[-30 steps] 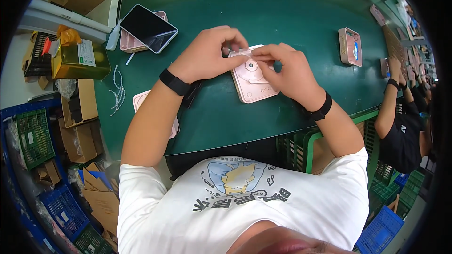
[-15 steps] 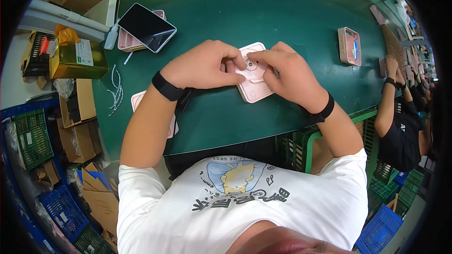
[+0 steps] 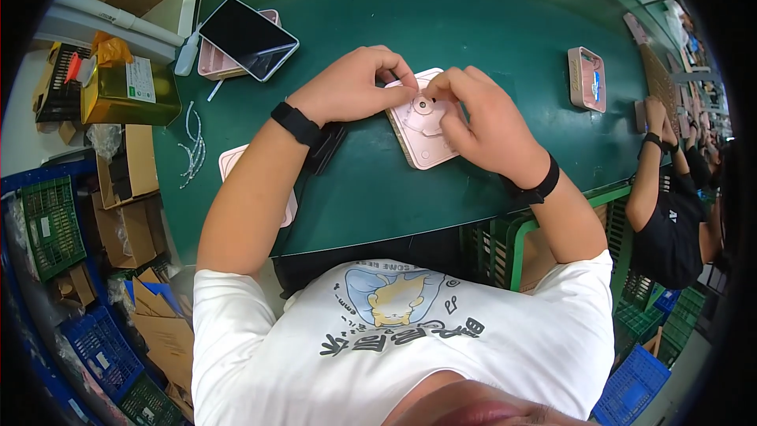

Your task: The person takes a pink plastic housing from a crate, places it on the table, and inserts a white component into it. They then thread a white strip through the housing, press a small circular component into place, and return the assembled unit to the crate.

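Observation:
A pale pink, rounded square plastic case (image 3: 428,152) lies on the green table in front of me, with a raised round part (image 3: 423,106) and a small dark centre. My left hand (image 3: 355,87) is at the case's far left edge, thumb and index finger pinched together near the round part. On the other side my right hand (image 3: 489,122) bends over the case, its index finger and thumb curled close to the round part. Whatever the fingertips of either hand grip is too small or hidden to name. Another pink panel (image 3: 230,161) lies partly under my left forearm.
A dark-screened phone (image 3: 248,38) rests on a pink box (image 3: 213,63) at the far left. Nearby are thin whitish strands (image 3: 194,150) and a yellow tin (image 3: 130,106). A pink open case (image 3: 579,95) stands at the right; beyond it a co-worker's arm (image 3: 648,170) reaches in.
My left hand has moved up and slightly right from the case's left side, its thumb now near the fingertips. The case's left side shows more. My right hand stays close to the round part.

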The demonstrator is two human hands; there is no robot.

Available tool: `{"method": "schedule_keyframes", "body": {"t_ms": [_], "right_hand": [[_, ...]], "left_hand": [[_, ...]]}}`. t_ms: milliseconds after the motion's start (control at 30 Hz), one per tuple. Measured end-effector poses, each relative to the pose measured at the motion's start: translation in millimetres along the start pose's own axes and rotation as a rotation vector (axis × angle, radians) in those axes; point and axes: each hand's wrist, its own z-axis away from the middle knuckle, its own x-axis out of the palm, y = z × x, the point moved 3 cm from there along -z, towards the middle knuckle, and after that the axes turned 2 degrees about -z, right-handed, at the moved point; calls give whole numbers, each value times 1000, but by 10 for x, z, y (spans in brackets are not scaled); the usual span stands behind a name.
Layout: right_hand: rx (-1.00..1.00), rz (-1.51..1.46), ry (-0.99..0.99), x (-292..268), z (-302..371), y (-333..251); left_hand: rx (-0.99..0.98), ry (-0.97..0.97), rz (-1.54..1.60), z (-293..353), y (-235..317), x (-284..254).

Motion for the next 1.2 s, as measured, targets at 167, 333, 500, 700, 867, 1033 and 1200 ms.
{"method": "schedule_keyframes", "body": {"t_ms": [167,333,500,700,867,1033,1200], "right_hand": [[-14,32,60,208,17,-125],[21,-21,152,287,44,-102],[132,-87,53,147,69,1],[116,-68,65,167,56,4],[187,-207,23,70,60,87],[183,-254,-69,-8,5,126],[43,-162,-140,-212,-38,273]], "left_hand": [[2,-4,-31,-10,40,60],[25,9,-7,-7,-18,52],[43,0,-13,4,-9,93],[27,-16,-89,-9,-27,105],[44,-26,-134,-5,-4,121],[76,-8,-178,20,12,149],[97,2,-246,-2,46,182]]}}
